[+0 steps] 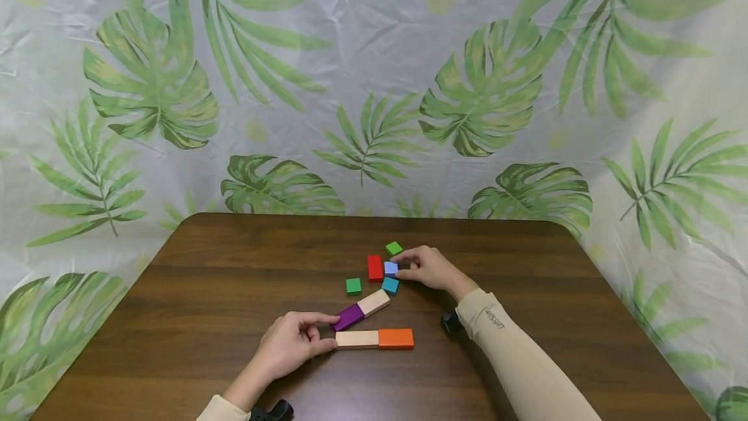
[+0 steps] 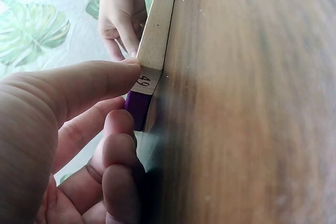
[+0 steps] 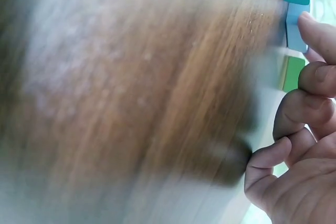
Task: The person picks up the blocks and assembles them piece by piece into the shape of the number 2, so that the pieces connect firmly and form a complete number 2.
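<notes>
My left hand [image 1: 290, 345] is at the left ends of two block rows, thumb on a plain wooden block [image 1: 357, 340] and index finger on a purple block [image 1: 349, 318], pinching across both. An orange block [image 1: 396, 338] continues the front row; another plain wooden block [image 1: 374, 303] continues the slanted one. Farther back, my right hand [image 1: 431, 267] pinches a light blue block [image 1: 391, 269] between thumb and index finger. Beside that lie a red block [image 1: 374, 268] on its left, a teal block [image 1: 390, 286] in front and a light green block [image 1: 394, 249] behind.
A green block [image 1: 353, 286] lies apart, left of the teal one. Everything lies on a dark wooden table [image 1: 234, 278] with rounded far corners. Behind it hangs a leaf-printed curtain [image 1: 374, 51]. A black wrist strap [image 1: 450, 322] shows by the right sleeve.
</notes>
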Available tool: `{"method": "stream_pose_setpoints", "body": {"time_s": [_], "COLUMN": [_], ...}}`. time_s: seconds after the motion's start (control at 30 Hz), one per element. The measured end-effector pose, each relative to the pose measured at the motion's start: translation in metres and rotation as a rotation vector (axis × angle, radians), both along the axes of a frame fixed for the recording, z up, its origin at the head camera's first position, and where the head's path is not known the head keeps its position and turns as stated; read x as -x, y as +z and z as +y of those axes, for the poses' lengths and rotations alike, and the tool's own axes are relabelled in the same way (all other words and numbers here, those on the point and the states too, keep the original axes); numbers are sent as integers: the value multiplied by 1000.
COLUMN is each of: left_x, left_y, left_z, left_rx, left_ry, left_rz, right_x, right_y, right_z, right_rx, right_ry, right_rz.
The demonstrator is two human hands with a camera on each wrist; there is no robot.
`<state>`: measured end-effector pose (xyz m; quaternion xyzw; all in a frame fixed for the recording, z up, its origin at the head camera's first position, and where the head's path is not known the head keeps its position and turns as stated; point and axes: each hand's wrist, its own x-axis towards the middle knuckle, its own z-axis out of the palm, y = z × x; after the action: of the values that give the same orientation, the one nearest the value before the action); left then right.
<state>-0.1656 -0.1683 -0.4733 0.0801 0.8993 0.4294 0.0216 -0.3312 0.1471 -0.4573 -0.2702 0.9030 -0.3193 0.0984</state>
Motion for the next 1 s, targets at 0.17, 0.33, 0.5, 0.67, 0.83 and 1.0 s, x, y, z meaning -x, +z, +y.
{"method": "stream_pose_setpoints", "body": {"time_s": [0.17, 0.33, 0.5, 0.67, 0.83, 1.0], "left_x": [1, 2, 3, 3, 3, 2], "left_y": [0, -1, -1, -1, -1, -1], "left_z": [0, 0, 0, 0, 0, 0], "left_rx": [-4, -5, 0, -1, -4, -4], "left_ry": [-3, -3, -2, -3, 1, 1], "left_rz": [-3, -6, -5, -8, -8, -8], "right_x": [0, 0, 0, 1, 1, 0], "right_y": [1, 2, 1, 1, 1, 2], "right_z": [0, -1, -1, -1, -2, -1], "right_rx": [5, 9, 9, 2, 1, 8], "right_ry": [19, 31, 38, 38, 40, 41], "right_rz": [-13, -33, -41, -37, -32, -38]}}
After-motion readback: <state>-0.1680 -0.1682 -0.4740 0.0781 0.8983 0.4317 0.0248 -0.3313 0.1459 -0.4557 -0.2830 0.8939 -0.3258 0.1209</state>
